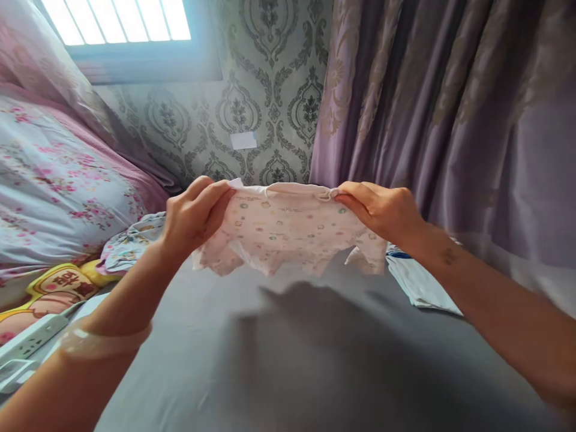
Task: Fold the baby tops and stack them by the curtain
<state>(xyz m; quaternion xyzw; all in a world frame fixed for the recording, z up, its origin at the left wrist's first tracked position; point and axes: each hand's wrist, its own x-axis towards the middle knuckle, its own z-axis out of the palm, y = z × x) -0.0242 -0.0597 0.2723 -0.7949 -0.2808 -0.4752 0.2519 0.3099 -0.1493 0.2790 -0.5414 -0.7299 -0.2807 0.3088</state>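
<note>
A small pale pink baby top [288, 225] with a tiny coloured print hangs stretched between my two hands over the grey sheet [180, 360]. My left hand [193, 213] pinches its upper left corner, where a bit of white shows at the fingertips. At the upper right corner, my right hand [382, 210] is closed on the cloth beside a small loop or tie. The garment's lower edge and sleeves dangle loosely, and its lower part looks a little blurred. A clear bangle circles my left wrist.
Folded light cloth [423, 285] lies on the right, partly behind my right forearm. On the left are a patterned garment [135, 240], a yellow cartoon cushion [63, 288], a white power strip [33, 342] and floral bedding [58, 186]. Purple curtains [405, 108] hang at the back right.
</note>
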